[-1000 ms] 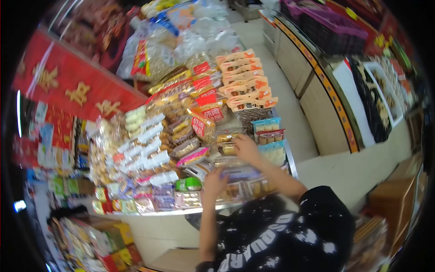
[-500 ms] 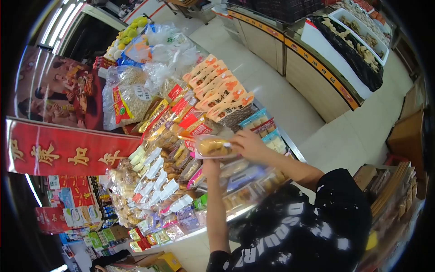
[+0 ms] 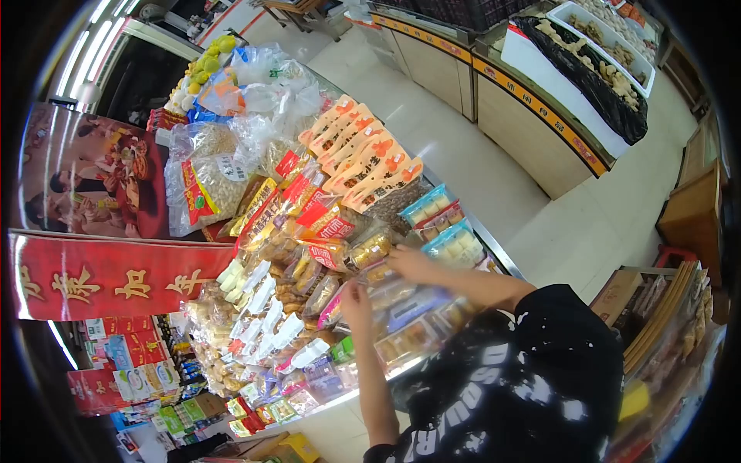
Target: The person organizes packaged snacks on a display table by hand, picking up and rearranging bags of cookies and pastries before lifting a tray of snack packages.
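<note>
My left hand (image 3: 355,301) is over the packed snacks, its fingers curled together beside a pink-edged pack (image 3: 332,309); what is between them is too small to make out. My right hand (image 3: 411,265) reaches in from the right, fingertips at the right end of a clear bag of yellow-brown pastry (image 3: 370,248). Those fingers are slightly blurred, and their grip on the bag is unclear. The bag lies among other packs, right of a red-and-orange pack (image 3: 327,253). Blue-edged packs (image 3: 451,243) lie beyond my right hand.
Orange-and-white snack bags (image 3: 363,158) stand in rows at the display's far side. Large clear bags (image 3: 216,181) lie to their left. A red banner (image 3: 116,274) runs along the left. Across the aisle stands a counter (image 3: 525,139) with a white box (image 3: 532,58).
The clear pastry bag, earlier raised between both my hands, is now down among the packs. My left hand has moved slightly down and away from it. The view has shifted a little.
</note>
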The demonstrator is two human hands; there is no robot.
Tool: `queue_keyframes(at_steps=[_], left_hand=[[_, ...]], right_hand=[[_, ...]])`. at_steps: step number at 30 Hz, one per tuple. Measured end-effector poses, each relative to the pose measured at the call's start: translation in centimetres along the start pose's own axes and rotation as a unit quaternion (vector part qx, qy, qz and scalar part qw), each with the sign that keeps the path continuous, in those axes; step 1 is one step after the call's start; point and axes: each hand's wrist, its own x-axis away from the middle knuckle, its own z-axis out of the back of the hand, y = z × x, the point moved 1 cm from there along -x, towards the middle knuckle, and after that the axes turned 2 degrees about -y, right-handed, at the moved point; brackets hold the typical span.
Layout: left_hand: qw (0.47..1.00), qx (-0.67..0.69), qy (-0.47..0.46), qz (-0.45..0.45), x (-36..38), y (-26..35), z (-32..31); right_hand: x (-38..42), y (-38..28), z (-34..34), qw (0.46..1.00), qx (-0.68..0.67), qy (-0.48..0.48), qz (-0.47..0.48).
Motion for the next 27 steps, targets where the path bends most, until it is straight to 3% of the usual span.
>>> queue_keyframes(at_steps=[2,3,5,8,10,11,13,14,15,16,18,19,20,21,22,23,25,27], left_hand=[[0.985,-0.109,-0.132,-0.014,3.4,0.9,-0.6],[0.985,-0.109,-0.13,-0.007,4.6,0.8,-0.9],[0.95,-0.253,-0.116,-0.143,6.3,1.0,-1.8],[0.958,-0.24,-0.131,-0.09,6.5,0.8,-2.6],[0.961,-0.233,-0.125,-0.078,6.2,1.1,-2.8],[0.967,-0.228,-0.075,-0.083,5.9,1.6,-2.5],[0.972,-0.219,-0.022,-0.084,4.8,2.0,-2.1],[0.989,-0.135,0.011,-0.051,4.2,1.8,-1.5],[0.997,-0.052,0.046,-0.02,4.0,1.1,-0.9],[0.997,-0.051,0.046,-0.017,3.8,0.5,-0.4],[0.995,0.071,-0.011,0.076,3.7,-1.8,-0.5],[0.994,0.071,-0.011,0.079,4.2,-1.2,-0.4],[0.992,-0.082,-0.095,-0.033,4.7,0.1,-0.3],[0.946,-0.232,-0.175,-0.145,5.3,0.7,-0.7],[0.929,-0.264,-0.155,-0.208,5.9,0.1,-1.5],[0.929,-0.264,-0.156,-0.208,5.7,-1.1,-2.2],[0.933,-0.23,-0.246,-0.128,4.6,-3.4,-4.3],[0.949,-0.217,-0.196,-0.117,3.1,-4.5,-5.0]], right_hand=[[-1.3,0.4,0.3,0.999,-0.036,-0.028,-0.024],[-1.5,0.1,0.8,0.995,-0.069,-0.049,-0.049],[-0.7,-2.2,3.4,0.994,-0.091,-0.007,-0.054],[1.8,-3.4,4.7,0.991,-0.08,-0.075,-0.075],[3.6,-2.7,2.9,0.98,-0.078,-0.176,-0.054],[4.0,-2.4,2.2,0.98,-0.075,-0.179,-0.054],[4.5,-1.8,1.5,0.989,-0.061,-0.102,-0.088],[5.0,-2.3,2.6,0.988,-0.062,-0.11,-0.088],[5.1,-3.3,5.7,0.986,-0.115,-0.02,-0.12],[5.0,-3.9,8.2,0.972,-0.166,0.072,-0.15],[5.6,-3.3,10.5,0.969,-0.178,0.091,-0.146],[6.3,-3.0,11.5,0.965,-0.19,0.11,-0.142],[6.8,-3.1,12.7,0.965,-0.19,0.107,-0.142],[7.2,-3.3,14.0,0.958,-0.217,0.104,-0.153],[7.7,-3.5,15.0,0.95,-0.245,0.102,-0.164],[8.3,-3.8,15.7,0.95,-0.245,0.102,-0.165],[9.4,-4.0,16.8,0.961,-0.215,0.096,-0.147],[10.6,-4.1,16.7,0.964,-0.216,0.077,-0.138]])
